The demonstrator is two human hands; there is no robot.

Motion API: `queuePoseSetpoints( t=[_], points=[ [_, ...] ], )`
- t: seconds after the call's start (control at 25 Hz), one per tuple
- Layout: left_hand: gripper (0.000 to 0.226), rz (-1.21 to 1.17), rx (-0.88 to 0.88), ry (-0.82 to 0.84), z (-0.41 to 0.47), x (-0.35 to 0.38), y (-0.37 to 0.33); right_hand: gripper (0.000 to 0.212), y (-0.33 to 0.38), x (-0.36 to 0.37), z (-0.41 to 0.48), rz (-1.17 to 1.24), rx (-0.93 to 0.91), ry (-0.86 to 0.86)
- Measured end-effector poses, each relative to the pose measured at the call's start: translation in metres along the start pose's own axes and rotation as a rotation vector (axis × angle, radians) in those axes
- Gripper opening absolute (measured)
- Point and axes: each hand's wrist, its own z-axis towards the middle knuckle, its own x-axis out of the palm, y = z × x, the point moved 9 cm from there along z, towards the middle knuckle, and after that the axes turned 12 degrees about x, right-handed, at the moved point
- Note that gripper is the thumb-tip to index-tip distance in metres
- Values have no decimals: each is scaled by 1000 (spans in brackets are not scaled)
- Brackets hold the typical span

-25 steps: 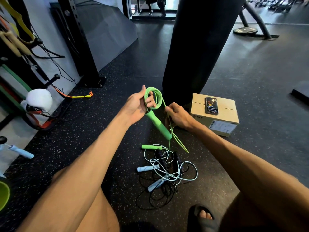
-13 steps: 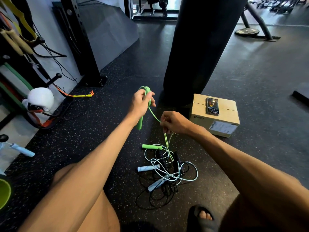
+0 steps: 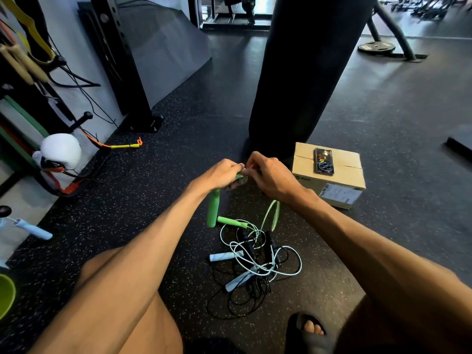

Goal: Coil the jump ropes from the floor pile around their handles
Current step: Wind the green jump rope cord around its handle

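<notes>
My left hand [image 3: 221, 173] grips the top of a green jump rope handle [image 3: 213, 212], which hangs down from my fist. My right hand [image 3: 268, 175] meets it fingertip to fingertip and pinches the green cord [image 3: 273, 217], which loops down below my wrist. The second green handle [image 3: 229, 222] lies on the floor at the top of the pile. Under it sits a tangle of light blue rope [image 3: 265, 261] with pale blue handles and a black rope [image 3: 245, 300].
A black punching bag [image 3: 301, 72] hangs just beyond my hands. A cardboard box [image 3: 339, 185] with a phone [image 3: 323, 160] on it stands to the right. A rack post, bands and a white boxing glove [image 3: 61, 150] line the left wall. My sandalled foot [image 3: 309, 328] is near the pile.
My left hand dropped lower and to the right with the handle. My right hand rose to meet it, so both hands now touch at the handle's top.
</notes>
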Motion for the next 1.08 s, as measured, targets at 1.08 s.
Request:
queuePoseSetpoints(
  t=[1.08],
  points=[
    [16, -321, 144, -698, -10, -78, 7, 13, -20, 40, -9, 213, 280, 404]
  ],
)
